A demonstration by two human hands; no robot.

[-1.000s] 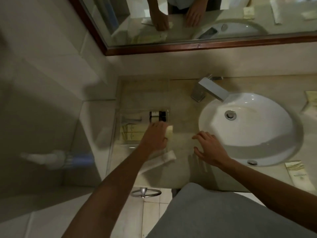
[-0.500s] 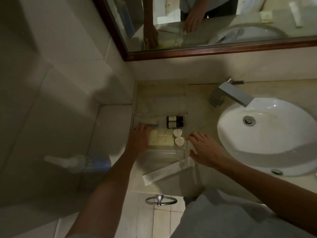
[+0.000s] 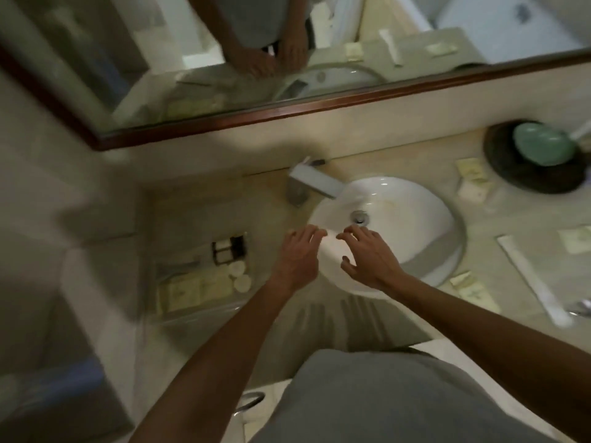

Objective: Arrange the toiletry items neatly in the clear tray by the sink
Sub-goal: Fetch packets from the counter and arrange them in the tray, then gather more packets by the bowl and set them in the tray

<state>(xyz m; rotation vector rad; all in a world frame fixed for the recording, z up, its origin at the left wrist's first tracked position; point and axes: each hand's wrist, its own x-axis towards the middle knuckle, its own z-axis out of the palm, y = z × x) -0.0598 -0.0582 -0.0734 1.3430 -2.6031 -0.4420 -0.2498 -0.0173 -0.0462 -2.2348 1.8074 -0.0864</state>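
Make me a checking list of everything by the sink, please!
Surface: beige counter, dim and blurred.
Job's things: clear tray left of the sink holds dark bottles, pale packets and round white pieces; a long white packet and small sachets lie loose on the right.
Clutter: dark dish holding a green object.
Hands: left hand and right hand open, empty, over the white sink.
Cables: nothing seen.
Surroundings: tap, mirror, tiled wall.
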